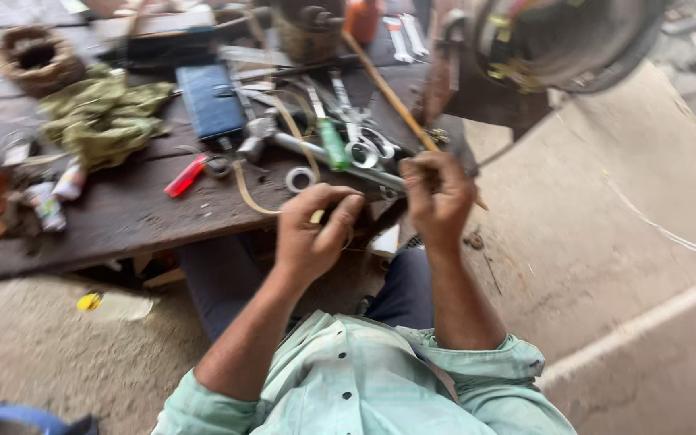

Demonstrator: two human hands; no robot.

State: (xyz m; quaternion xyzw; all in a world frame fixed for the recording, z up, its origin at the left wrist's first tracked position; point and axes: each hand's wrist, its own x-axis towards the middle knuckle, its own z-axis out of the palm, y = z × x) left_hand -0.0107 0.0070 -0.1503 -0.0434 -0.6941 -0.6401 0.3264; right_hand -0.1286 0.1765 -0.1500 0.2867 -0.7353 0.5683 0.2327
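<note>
The concrete floor (pixel 606 242) takes up most of the view, grey and dusty, with a pale painted line running across it to the right of both hands. Above the right hand hangs a large round metal machine housing (pixel 557 36), dark and blurred. The low dark wooden workbench (pixel 122 217) stretches away to the left of the hands, its near edge just beyond the knuckles, so everything on it lies within a short reach.

On the bench, far left of the left hand, sits a crumpled green rag (pixel 102 117), and beyond the hands a dark blue flat case (pixel 211 101). A long wooden stick (pixel 388 93) slants down from above and passes right behind the right hand. Directly past the fingertips lies a heap of steel spanners (pixel 348 137) with a green-handled screwdriver (pixel 333 145) among them, then a red lighter-like piece (pixel 184 177) and a small white ring (pixel 301 179) just above the left hand.

The left hand (pixel 312 234) is curled narrow, thumb and fingers pinched on the end of a thin yellowish strip (pixel 243 189) that loops from the bench to the hand; it seems held taut for working. The right hand (pixel 438 197) is closed in a loose fist, level with the left and a little apart; what it grips I cannot tell, since blur hides the fingertips.
</note>
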